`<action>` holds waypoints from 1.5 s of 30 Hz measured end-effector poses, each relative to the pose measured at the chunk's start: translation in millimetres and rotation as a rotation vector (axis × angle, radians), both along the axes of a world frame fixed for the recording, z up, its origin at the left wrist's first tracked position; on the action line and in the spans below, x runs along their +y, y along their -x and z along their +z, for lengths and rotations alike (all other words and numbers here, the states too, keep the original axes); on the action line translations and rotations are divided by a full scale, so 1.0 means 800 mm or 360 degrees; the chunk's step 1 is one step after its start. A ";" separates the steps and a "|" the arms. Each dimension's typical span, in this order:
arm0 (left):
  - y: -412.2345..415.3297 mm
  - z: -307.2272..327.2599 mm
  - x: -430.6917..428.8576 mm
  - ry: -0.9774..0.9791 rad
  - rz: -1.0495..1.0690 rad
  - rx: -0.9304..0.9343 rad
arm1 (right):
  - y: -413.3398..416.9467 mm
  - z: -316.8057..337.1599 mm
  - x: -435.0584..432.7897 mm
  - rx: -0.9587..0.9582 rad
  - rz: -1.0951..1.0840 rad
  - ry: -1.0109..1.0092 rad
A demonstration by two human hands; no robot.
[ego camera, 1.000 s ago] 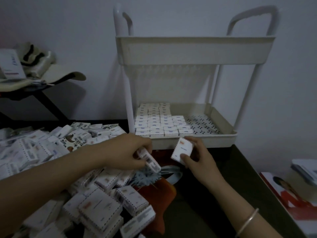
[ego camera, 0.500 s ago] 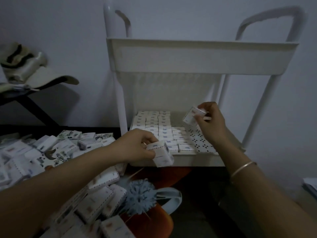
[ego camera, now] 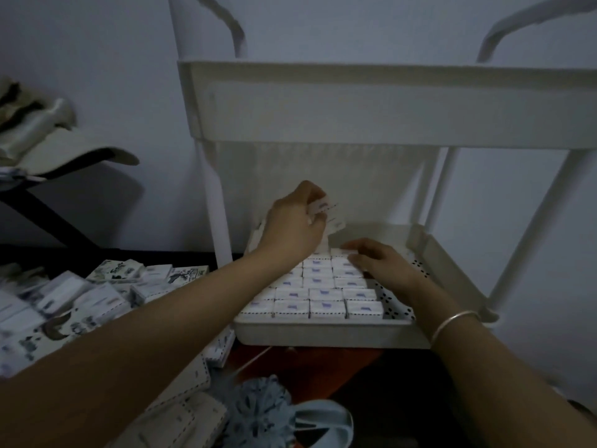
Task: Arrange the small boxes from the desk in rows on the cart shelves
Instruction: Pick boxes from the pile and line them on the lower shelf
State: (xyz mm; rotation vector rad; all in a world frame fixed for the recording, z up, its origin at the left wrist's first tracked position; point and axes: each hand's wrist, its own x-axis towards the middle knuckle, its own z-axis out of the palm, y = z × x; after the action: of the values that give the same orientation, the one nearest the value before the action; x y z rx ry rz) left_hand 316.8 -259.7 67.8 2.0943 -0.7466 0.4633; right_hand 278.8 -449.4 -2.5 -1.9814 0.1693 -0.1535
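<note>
Left hand (ego camera: 292, 226) hovered above the far end of the lower shelf (ego camera: 326, 331) of the white cart (ego camera: 387, 101), fingers pinched shut around a small white box (ego camera: 323, 205), with what looked like a second box (ego camera: 336, 224) tucked just beneath it. Right hand (ego camera: 381, 263) lay flat and open at about 3 o'clock from the left one, palm down with nothing in its grasp, its fingertips (ego camera: 350, 245) resting on the far boxes of the rows; a thin metal bangle (ego camera: 452, 323) circled that wrist. Inside the lower shelf, the arranged boxes (ego camera: 310, 295) lay flat in tidy rows, filling the tray from its 9 o'clock side across past the middle, each touching its neighbours. At the tray's 3 o'clock side the perforated floor (ego camera: 395, 303) showed bare. The upper shelf (ego camera: 387, 130) sat overhead, and its contents could not be seen from below. On the tabletop at 9 o'clock from the cart, a loose heap of boxes (ego camera: 80, 295) sprawled unsorted, some tilted, some stacked. At 6 o'clock, near the bottom edge, a bluish pompom (ego camera: 258, 412) sat beside a pale blue object (ego camera: 323, 425) whose nature could not be told in the dim light.
</note>
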 end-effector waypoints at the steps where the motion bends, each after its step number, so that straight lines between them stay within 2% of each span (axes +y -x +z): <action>1: -0.007 0.000 -0.010 -0.0074 0.0006 -0.0077 | -0.001 0.000 0.000 0.0051 -0.0014 -0.0044; 7: -0.036 -0.002 -0.047 -0.0425 -0.0118 0.0019 | -0.005 -0.003 0.000 0.0233 -0.0138 -0.0369; 11: -0.042 -0.012 -0.053 -0.0648 -0.0198 -0.0169 | -0.012 -0.003 -0.002 0.0214 -0.0304 -0.0536; 16: -0.057 -0.024 -0.053 -0.1003 -0.0201 0.0013 | -0.012 -0.003 -0.002 0.0237 -0.0358 -0.0499; 20: -0.065 -0.033 -0.053 -0.1074 -0.0217 0.0068 | -0.015 -0.005 -0.003 0.0221 -0.0444 -0.0359; 24: -0.066 -0.046 -0.045 -0.1140 -0.0218 0.0117 | -0.008 -0.009 -0.001 0.0118 -0.0435 -0.0061; 27: -0.050 -0.036 -0.026 -0.1173 -0.0281 0.0094 | 0.007 -0.001 0.009 -0.0147 -0.0539 0.0276; 31: -0.001 0.002 0.020 -0.0992 -0.0341 0.0081 | 0.042 0.013 0.034 -0.0618 -0.0592 0.0690; 34: 0.051 0.019 0.074 -0.0992 -0.0484 0.0127 | 0.082 0.021 0.072 -0.0841 -0.0460 0.0805; 36: 0.087 0.022 0.111 -0.1090 -0.0550 0.0156 | 0.114 0.025 0.103 -0.0857 -0.0280 0.0773; 40: 0.156 0.022 0.172 -0.1224 -0.0739 0.0209 | 0.178 0.029 0.145 -0.0478 0.0123 0.0716; 45: 0.211 0.002 0.217 -0.1577 -0.0839 0.0271 | 0.252 0.022 0.177 -0.0076 0.0583 0.0613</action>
State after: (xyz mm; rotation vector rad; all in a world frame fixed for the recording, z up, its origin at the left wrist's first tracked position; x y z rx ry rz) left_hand 148.2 -85.9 69.6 2.5948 -1.5780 -0.4820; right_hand 77.5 -307.5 15.4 -2.3506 -0.2748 0.0065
